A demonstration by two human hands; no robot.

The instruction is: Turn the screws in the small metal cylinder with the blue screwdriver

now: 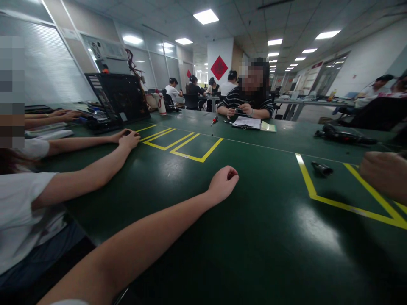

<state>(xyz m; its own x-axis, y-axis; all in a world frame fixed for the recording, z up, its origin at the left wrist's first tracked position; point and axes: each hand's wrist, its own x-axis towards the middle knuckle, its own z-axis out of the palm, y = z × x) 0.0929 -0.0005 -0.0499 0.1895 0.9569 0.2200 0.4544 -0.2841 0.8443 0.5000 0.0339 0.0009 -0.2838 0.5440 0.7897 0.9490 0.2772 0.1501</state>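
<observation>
My left hand (223, 184) rests on the green table with its fingers loosely curled into a fist. Nothing shows in the hollow between thumb and fingers. At the right edge, my right hand (385, 174) hovers above the table, slightly blurred and partly cut off. Its fingers look curled in, and whatever they may hold is hidden. Left of this hand, a short black cylindrical part (321, 168) with a wider open end lies inside a yellow tape outline (345, 206), apart from both hands.
Beyond the outline lies a black tool-like object (345, 134). A co-worker's hands (129, 139) rest at left by more tape outlines (187, 157). Across the table (260, 250), a person holds something small near a clipboard (246, 122) and a red-and-black object (214, 120). An open computer case (122, 95) stands back left.
</observation>
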